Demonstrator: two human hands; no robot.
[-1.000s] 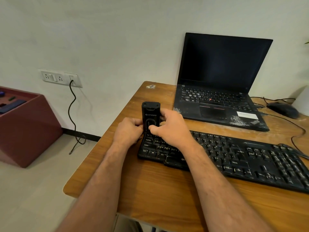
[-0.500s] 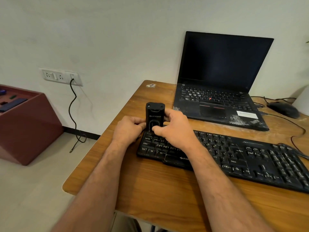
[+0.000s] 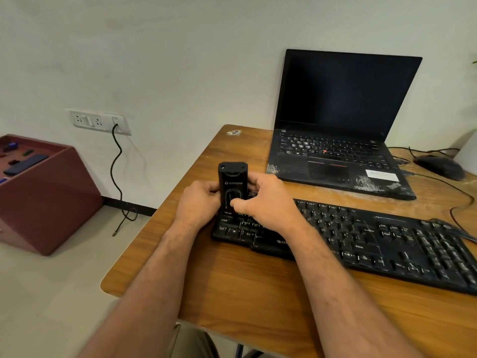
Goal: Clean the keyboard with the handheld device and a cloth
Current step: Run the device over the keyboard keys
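Observation:
A black handheld device (image 3: 232, 182) stands upright over the left end of a black keyboard (image 3: 374, 239) on the wooden desk (image 3: 258, 288). My left hand (image 3: 197, 202) grips the device from its left side. My right hand (image 3: 268, 202) holds it from the right, thumb pressed on the oval button on its front. The device's lower end is hidden behind my hands. No cloth is in view.
An open black laptop (image 3: 338, 125) sits behind the keyboard, screen dark. A black mouse (image 3: 440, 166) with its cable lies at the far right. A maroon box (image 3: 38, 192) stands on the floor at left, below a wall socket (image 3: 99, 121) with a dangling cable.
The device and both hands have shifted slightly right and away along the keyboard's left end. My grip on it is unchanged.

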